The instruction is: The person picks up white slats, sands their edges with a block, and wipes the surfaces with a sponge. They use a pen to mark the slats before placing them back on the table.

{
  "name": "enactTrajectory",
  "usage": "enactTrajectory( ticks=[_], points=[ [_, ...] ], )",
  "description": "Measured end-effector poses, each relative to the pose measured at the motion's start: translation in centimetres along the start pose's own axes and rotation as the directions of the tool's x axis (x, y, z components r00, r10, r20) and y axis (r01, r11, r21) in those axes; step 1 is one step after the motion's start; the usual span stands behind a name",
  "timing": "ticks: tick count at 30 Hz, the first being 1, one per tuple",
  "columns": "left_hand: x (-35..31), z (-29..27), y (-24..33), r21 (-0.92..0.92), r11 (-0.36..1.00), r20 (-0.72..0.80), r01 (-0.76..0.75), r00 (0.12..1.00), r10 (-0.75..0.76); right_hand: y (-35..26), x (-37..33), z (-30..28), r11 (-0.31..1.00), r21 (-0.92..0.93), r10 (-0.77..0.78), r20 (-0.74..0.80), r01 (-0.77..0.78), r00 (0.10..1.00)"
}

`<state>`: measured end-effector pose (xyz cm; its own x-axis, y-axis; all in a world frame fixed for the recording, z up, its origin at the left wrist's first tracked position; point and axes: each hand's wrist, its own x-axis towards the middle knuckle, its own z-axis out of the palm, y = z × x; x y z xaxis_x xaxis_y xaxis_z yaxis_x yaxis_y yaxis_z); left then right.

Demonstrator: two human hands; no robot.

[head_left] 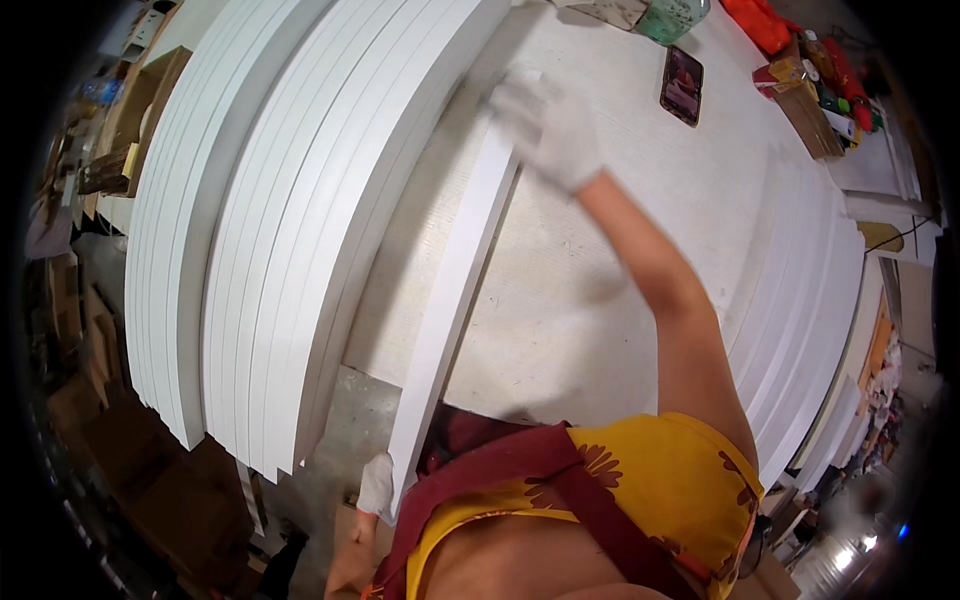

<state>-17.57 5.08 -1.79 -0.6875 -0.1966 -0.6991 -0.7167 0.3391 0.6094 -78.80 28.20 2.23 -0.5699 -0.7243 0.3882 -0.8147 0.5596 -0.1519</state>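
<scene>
A long, narrow white board [462, 265] lies lengthwise before me, its near end reaching past the worktable's edge. My left hand [376, 486], in a white glove, is closed at that near end, against its left side; part of the fingers is hidden. At the far end of the board is my right hand [550, 132], also gloved in white. Motion smears its fingers, so whether they grip or only touch the board does not show. Left of the board stand tightly packed rows of similar white boards [300, 220].
On the pale worktable [580, 330], a phone [682, 86] lies at the far right. Beyond it are a greenish transparent container [672, 18] and a cardboard box [806, 110] of small items. More white boards [800, 310] line the right side. A wooden box [150, 105] sits far left.
</scene>
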Motion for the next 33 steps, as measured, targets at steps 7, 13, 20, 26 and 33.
enactTrajectory(
  ticks=[7, 13, 20, 26, 33],
  points=[
    [2.3, -2.0, 4.9, -0.131, 0.966, 0.338, -0.225, 0.906, 0.257, 9.8, 6.2, 1.7, 0.883, 0.403, 0.384, -0.32, -0.242, 0.866],
    [3.2, -1.4, 5.9, -0.518, 0.818, 0.445, 0.249, 0.896, 0.009, 2.3, 3.9, 0.6, 0.981, 0.016, 0.19, -0.238, -0.191, 0.953],
    [3.5, -1.3, 4.7, -0.007, 0.946, 0.321, -0.324, 0.895, 0.309, -11.6, -4.8, -2.7, 0.894, 0.202, -0.407, -0.003, 0.399, 0.913],
    [3.2, -2.0, 5.2, -0.212, 0.964, 0.411, 0.162, 0.909, -0.063, 9.1, 7.9, 0.6, 0.945, -0.219, 0.243, -0.025, -0.243, 0.97],
    [-3.9, -2.6, 0.7, -0.196, 0.972, 0.362, 0.128, 0.931, -0.05, 6.8, 6.3, 0.0, 0.99, -0.12, -0.109, -0.271, 0.078, 0.956]
  ],
)
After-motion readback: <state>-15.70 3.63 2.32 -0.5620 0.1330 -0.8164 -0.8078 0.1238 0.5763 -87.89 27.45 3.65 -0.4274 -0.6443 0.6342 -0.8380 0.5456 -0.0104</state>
